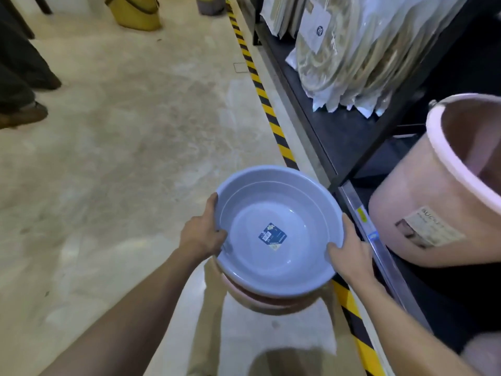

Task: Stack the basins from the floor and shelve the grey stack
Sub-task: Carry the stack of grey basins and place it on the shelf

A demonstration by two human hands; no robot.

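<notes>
- At the left edge, one person's dark trouser legs and two brown shoes (23, 115) stand on the pale floor (130, 147).
- At the top, left of centre, one yellow bucket (134, 13) sits on the floor; one grey container (211, 5) is just right of it, cut off by the frame.
- Lower centre, the left hand (202, 236) is closed on the left rim of the grey basin (276, 232), thumb inside the rim, fingers under it.
- The grey basin is held above the floor, open side up, with one blue label (272, 237) stuck on its bottom; how many grey basins are nested in it cannot be told.
- Beneath it, a pink basin (271, 303) peeks out; whether it touches the grey one cannot be told.
- The right hand (349, 252) grips the right rim, thumb on the inner edge.
- One yellow-and-black striped tape (267, 104) runs along the shelf base.
- On the right, the dark shelf (341, 137) carries bagged goods (360, 50) at upper right and one pink bucket (433, 191), tilted, with one paper label (431, 229).
</notes>
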